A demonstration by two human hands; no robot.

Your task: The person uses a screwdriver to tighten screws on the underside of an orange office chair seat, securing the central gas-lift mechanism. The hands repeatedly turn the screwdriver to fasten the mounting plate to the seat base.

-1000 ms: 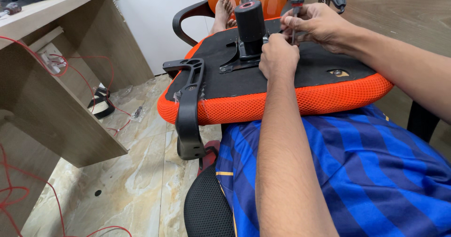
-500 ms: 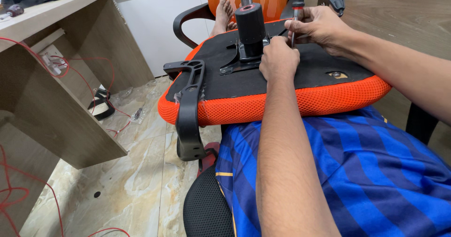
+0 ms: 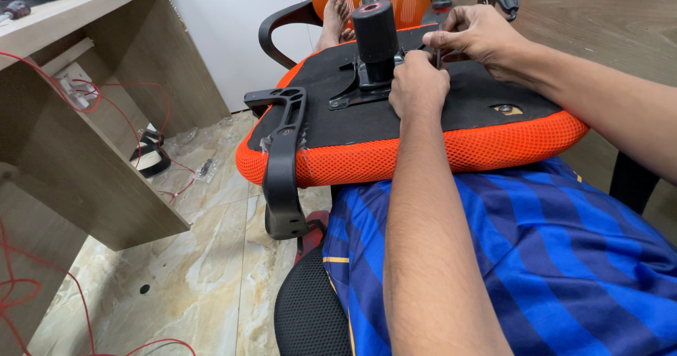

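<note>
Upturned orange chair seat (image 3: 437, 155) across my lap; my left hand (image 3: 417, 84) fist-closed on the black underside beside the centre column (image 3: 375, 35), right hand (image 3: 478, 35) pinching a thin screwdriver shaft (image 3: 438, 54) near the far edge.

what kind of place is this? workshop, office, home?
Probably a home or small office room doubling as a repair spot, not a proper workshop. An upturned orange chair seat rests on the person's lap, a wooden desk trails loose red wires, and the floor is marble-look tile.
</note>
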